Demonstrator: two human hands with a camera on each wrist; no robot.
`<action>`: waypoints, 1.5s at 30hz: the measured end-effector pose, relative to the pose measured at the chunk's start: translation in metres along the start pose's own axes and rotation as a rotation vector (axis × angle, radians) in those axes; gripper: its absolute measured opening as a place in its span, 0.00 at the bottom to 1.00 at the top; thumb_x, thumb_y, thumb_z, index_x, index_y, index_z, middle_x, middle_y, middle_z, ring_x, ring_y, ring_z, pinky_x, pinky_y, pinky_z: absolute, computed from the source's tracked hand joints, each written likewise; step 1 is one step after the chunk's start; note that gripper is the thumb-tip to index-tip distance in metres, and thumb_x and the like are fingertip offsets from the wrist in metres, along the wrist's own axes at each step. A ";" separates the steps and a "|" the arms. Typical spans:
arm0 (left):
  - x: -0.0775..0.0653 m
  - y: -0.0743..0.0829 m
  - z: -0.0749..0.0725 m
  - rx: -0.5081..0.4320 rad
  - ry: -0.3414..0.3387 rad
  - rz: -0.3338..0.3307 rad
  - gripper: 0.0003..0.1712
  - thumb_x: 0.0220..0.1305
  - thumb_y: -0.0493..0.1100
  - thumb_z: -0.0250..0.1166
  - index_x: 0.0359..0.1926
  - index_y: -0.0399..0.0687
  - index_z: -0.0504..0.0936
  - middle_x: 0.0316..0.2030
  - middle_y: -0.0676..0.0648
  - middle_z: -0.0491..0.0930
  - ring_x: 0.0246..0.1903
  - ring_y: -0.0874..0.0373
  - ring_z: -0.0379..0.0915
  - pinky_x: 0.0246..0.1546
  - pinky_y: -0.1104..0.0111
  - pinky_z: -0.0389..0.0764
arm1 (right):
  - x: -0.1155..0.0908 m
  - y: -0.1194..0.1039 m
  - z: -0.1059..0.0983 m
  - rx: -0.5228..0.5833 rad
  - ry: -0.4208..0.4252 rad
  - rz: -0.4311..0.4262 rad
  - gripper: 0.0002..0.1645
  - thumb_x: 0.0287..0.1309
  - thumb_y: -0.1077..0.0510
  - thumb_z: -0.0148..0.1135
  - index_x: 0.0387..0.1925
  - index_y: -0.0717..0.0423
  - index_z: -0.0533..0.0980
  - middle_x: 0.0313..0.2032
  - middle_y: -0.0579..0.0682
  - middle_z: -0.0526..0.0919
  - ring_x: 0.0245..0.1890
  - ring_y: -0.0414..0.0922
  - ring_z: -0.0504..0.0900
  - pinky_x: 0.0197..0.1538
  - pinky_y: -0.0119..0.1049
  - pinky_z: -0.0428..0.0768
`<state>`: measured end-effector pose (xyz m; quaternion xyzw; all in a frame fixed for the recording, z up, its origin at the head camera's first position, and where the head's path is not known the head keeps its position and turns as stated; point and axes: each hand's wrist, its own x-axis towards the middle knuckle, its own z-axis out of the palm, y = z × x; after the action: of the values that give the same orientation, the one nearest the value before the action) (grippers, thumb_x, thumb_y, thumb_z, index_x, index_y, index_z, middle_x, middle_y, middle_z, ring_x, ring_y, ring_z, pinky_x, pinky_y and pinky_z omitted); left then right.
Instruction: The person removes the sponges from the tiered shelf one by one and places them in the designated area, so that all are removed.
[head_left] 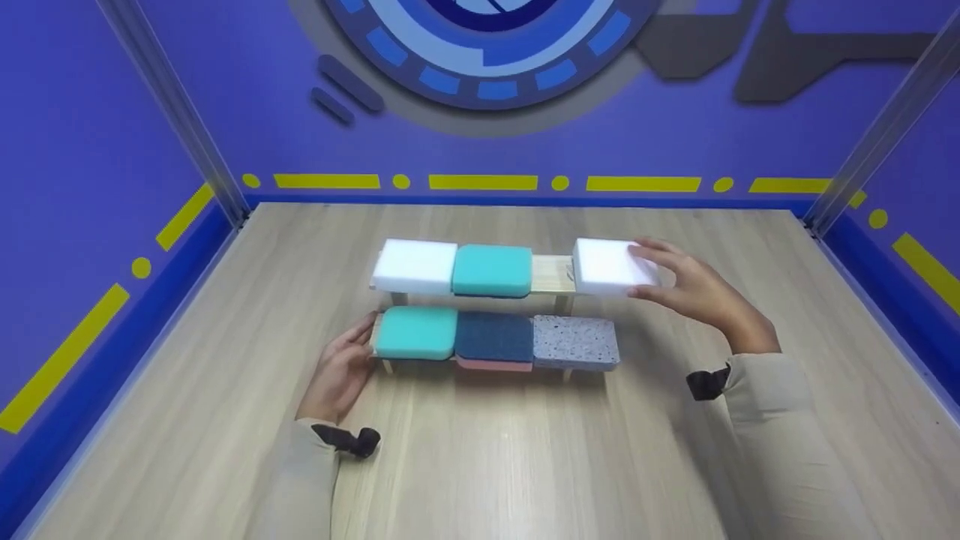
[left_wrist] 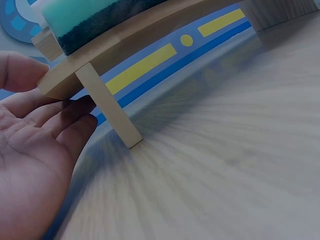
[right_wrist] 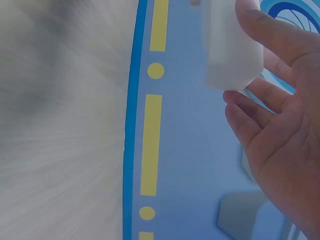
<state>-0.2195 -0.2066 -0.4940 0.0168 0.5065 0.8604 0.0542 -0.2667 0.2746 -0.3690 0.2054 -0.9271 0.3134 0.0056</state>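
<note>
My right hand (head_left: 701, 292) pinches a white sponge block (head_left: 609, 266) between thumb and fingers, at the right end of the rear tier of a wooden two-tier rack (head_left: 552, 274). In the right wrist view the same block (right_wrist: 232, 50) is well above the tabletop. My left hand (head_left: 345, 371) grips the left end of the front tier; in the left wrist view its thumb is at the board's end (left_wrist: 62, 80) with fingers underneath. The rear tier bears another white block (head_left: 416, 265) and a teal sponge (head_left: 492, 270), with bare wood showing right of the teal one.
On the front tier sit a teal sponge (head_left: 416, 332), a dark-topped sponge with a pink underside (head_left: 495, 337) and a grey speckled block (head_left: 576, 341), side by side. The rack stands on a wood-grain table (head_left: 480, 465), enclosed by blue panels (head_left: 247, 142) behind and at both sides.
</note>
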 end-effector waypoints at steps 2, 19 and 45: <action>0.000 0.000 0.000 0.000 0.001 -0.002 0.38 0.59 0.22 0.42 0.72 0.26 0.46 0.74 0.34 0.45 0.74 0.46 0.40 0.54 0.77 0.72 | -0.003 0.004 -0.001 -0.005 0.014 0.003 0.41 0.55 0.52 0.68 0.68 0.60 0.64 0.71 0.62 0.59 0.70 0.64 0.56 0.67 0.62 0.59; -0.002 0.002 -0.003 -0.004 0.013 -0.003 0.38 0.61 0.22 0.41 0.72 0.29 0.44 0.75 0.38 0.43 0.75 0.50 0.39 0.61 0.75 0.67 | -0.011 0.036 0.001 0.048 0.097 0.000 0.42 0.54 0.62 0.67 0.67 0.69 0.61 0.71 0.66 0.55 0.68 0.68 0.57 0.62 0.63 0.65; 0.000 0.002 0.000 0.022 0.002 -0.011 0.37 0.61 0.23 0.41 0.72 0.28 0.45 0.75 0.37 0.43 0.75 0.48 0.36 0.74 0.56 0.40 | -0.008 0.075 0.028 0.053 0.030 0.144 0.40 0.57 0.66 0.63 0.68 0.69 0.58 0.72 0.66 0.51 0.72 0.66 0.47 0.70 0.61 0.50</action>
<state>-0.2194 -0.2075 -0.4923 0.0135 0.5159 0.8546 0.0582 -0.2847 0.3153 -0.4363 0.1334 -0.9307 0.3404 -0.0084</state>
